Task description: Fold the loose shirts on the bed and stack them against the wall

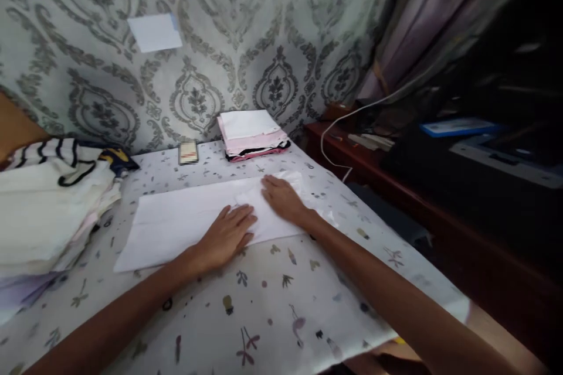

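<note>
Touching the white cloth (pixel 176 220), long and flat on the sheet (pixel 259 325). With the left hand (pixel 226 237) open and flat, near the front edge. With the right hand (pixel 284 199) open and flat too, near the right end. Beside the big pile (pixel 39 211), in front of the small pile (pixel 250 125).

The worktop (pixel 206 328) has a white surface printed with small leaves and other motifs. On it lie a long folded white cloth (pixel 173 222) across the middle, a heap of clothes (pixel 41 211) at the left, and, towards the back, a small pale rectangular item (pixel 188 153) beside a folded stack of fabric (pixel 250 133).
</note>
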The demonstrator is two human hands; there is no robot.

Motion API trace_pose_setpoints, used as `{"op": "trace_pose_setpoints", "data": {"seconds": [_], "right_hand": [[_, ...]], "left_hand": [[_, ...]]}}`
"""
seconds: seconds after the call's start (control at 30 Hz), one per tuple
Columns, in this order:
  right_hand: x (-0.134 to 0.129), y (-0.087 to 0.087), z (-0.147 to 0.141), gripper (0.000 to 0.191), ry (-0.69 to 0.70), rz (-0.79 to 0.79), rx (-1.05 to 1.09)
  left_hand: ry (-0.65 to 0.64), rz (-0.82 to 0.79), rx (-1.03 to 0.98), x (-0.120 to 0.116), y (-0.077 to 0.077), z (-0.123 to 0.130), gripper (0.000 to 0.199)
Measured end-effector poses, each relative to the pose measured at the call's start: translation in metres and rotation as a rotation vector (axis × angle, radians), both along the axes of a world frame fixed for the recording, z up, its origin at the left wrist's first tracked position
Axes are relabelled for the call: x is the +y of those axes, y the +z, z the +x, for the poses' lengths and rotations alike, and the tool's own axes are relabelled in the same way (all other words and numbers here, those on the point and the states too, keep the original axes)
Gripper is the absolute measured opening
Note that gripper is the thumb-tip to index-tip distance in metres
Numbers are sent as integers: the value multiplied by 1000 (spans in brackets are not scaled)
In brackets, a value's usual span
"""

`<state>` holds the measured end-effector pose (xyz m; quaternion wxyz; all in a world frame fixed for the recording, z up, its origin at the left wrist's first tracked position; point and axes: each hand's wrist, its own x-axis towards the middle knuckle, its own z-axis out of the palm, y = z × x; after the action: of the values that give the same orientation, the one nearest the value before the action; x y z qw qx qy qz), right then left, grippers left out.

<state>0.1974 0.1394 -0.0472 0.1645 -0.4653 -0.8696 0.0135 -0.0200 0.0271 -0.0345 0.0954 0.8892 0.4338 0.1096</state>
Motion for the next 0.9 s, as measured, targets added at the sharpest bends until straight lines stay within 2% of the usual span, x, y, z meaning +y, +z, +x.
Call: {"op": "trace_pose_setpoints", "data": {"seconds": [0.07, 0.13, 0.27, 0.47, 0.57, 0.73, 0.8, 0.9], "right_hand": [[8, -12, 1, 40, -59, 33, 3], [12, -21, 6, 43, -55, 66, 0], [18, -27, 10, 48, -36, 65, -30], [5, -14, 3, 48, -53, 81, -17], [-11, -1, -8, 44, 7, 108, 52], [-38, 12, -45, 38, 297, 17, 135], [-45, 10, -61, 35, 385, -3, 136], [-50, 4, -80, 30, 445, -8, 135]], "left_hand": [[52, -27, 1, -3, -1, -14, 45], [96, -54, -1, -9, -3, -30, 46], [232, -69, -11, -25, -1, -71, 50], [474, 62, -35, -45, 15, -152, 40], [556, 86, -53, -50, 17, -185, 34], [625, 85, -51, -54, 12, -203, 29], [660, 75, -47, -54, 11, -203, 25], [717, 40, -58, -54, 15, -204, 14]]}}
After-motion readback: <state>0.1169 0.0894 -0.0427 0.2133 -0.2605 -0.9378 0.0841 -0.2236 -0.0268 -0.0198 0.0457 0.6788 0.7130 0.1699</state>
